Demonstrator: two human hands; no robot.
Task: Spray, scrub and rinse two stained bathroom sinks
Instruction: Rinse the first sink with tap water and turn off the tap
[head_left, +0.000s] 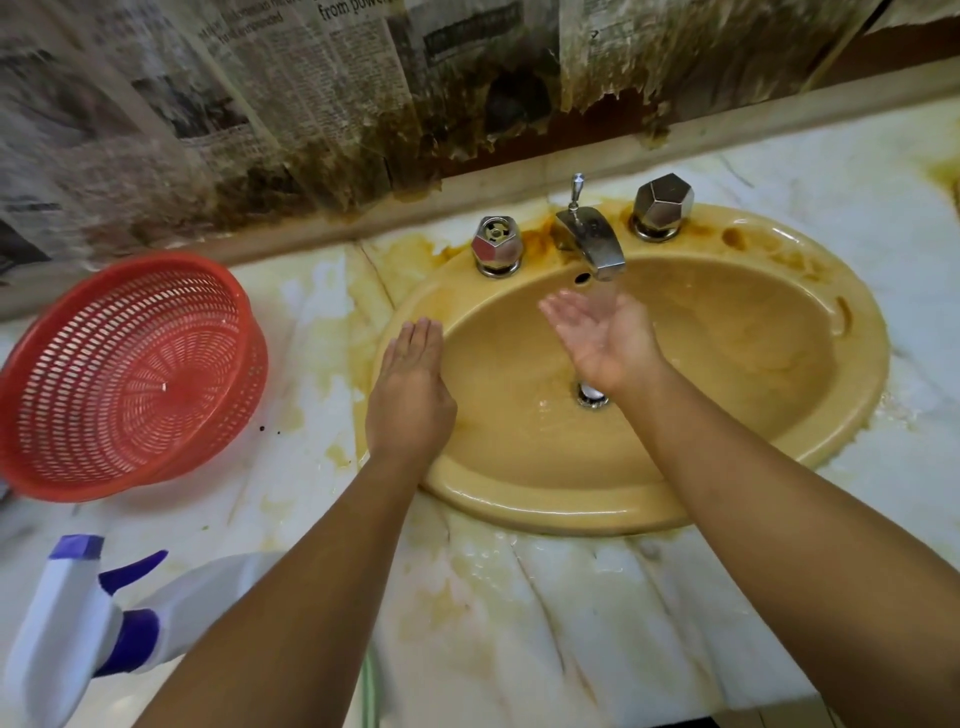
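Right hand (602, 338), palm up with fingers loosely spread, catches the stream from the faucet (589, 239). Left hand (410, 384), fingers straight and pressed together, lies flat on the left rim of the yellow sink (852, 364). This appears to be the rinse step. Brown stains show on the far rim around the taps, so the next move probably calls for carrying water there. The spray bottle (78, 613) lies at near left, with a red basket (124, 374) beyond it.

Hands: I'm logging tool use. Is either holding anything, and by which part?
Nothing is held. The left hand lies flat at the rim of the sink; the right hand is open, palm up, under the running faucet.
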